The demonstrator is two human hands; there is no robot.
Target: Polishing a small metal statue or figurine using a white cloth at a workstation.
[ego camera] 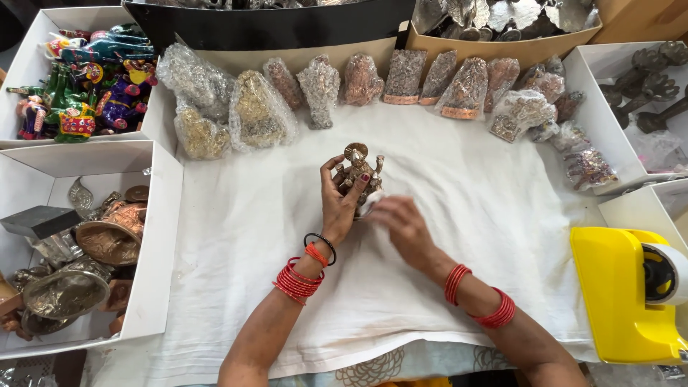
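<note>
While the white cloth [272, 236] covers most of the table, the packaged stuff sits in an arc along its far edge, from about 10 o'clock round to 2 o'clock: a row of small figurines in clear bubble wrap [322, 89], lumpy shapes, gold ones on the 10 o'clock side, copper and silver ones toward 1 and 2. At 3 o'clock, near the edge, there's a chunky yellow tape dispenser [620, 290] with a white roll in it. At 9 o'clock is a white box [161, 236] of loose brass and copper pieces, and at 11 o'clock another white box [161, 115] full of bright painted figures. A third white box [595, 107] at 2 o'clock holds dark metal bits.

Dead centre, the left hand [340, 201] is closed around a small metal figurine [358, 168], holding it upright off the cloth, fingers wrapped on its sides and thumb up along the left. The right hand [398, 222] sits just beside it at roughly 4 o'clock from the figurine, fingers loosely curled and touching something pale at the figurine's base; it's blurred, so I can't tell if it's actually gripping anything.

Both forearms come in from 6 o'clock, angled toward each other, red bangles [297, 279] stacked on each wrist, plus a black band on the left.
</note>
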